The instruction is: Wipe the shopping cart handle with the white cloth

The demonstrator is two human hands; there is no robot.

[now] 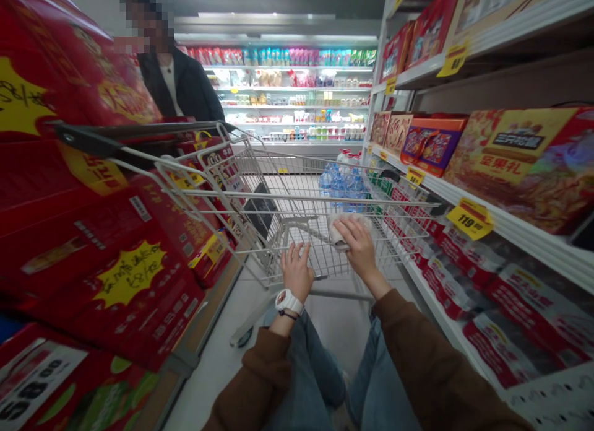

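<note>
A wire shopping cart [297,203] stands sideways across the aisle in front of me. My right hand [361,245] is closed on a pale folded cloth [340,231], which lies against the cart's wire side. To its left, my left hand [297,271] rests at the wire side with its fingers stretched and apart, holding nothing. Whether those fingertips touch the wires I cannot tell. A white watch [288,301] and a dark band circle my left wrist. The cart's dark handle [88,137] is at the upper left.
Stacked red gift boxes [116,264] line the left side. Shelves with boxed goods [515,165] and shrink-wrapped packs [510,301] run along the right. Water bottles [343,186] stand beyond the cart. A person [185,84] in a dark jacket is behind it, before a lit refrigerated display [288,96].
</note>
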